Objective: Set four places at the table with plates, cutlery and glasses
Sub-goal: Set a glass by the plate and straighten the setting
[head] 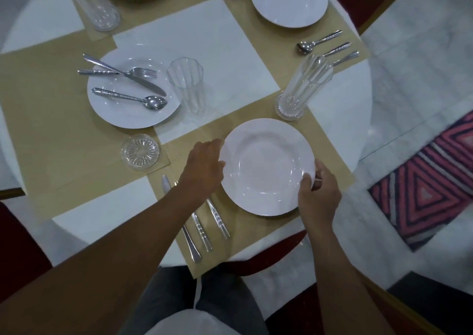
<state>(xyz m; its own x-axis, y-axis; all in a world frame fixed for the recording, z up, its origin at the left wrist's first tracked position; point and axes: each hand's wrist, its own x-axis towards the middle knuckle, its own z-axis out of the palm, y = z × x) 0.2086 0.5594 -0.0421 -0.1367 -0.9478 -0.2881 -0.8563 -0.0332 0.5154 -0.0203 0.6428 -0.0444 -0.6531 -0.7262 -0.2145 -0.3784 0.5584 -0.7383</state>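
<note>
a round white ceramic plate with a wide rim (266,167) lies flat on the tan woven placemat (256,235) nearest the viewer, three steel cutlery pieces (204,229) side by side to its left. a second white plate (133,89) at left carries a steel fork (120,72), knife (128,77) and spoon (133,98) — a clear ribbed glass (188,83) stands upright beside it. another clear tumbler (304,86) stands beyond the near plate; a third white plate (289,0) sits far right with cutlery (327,45) near it.

Dim, flat indoor light with a cool grey cast. Small white glare streaks sit on the near plate (267,167) and the spoon (133,98). Shadows are faint. Wide-angle bending curves the counter (332,99) edge; corners look soft.
</note>
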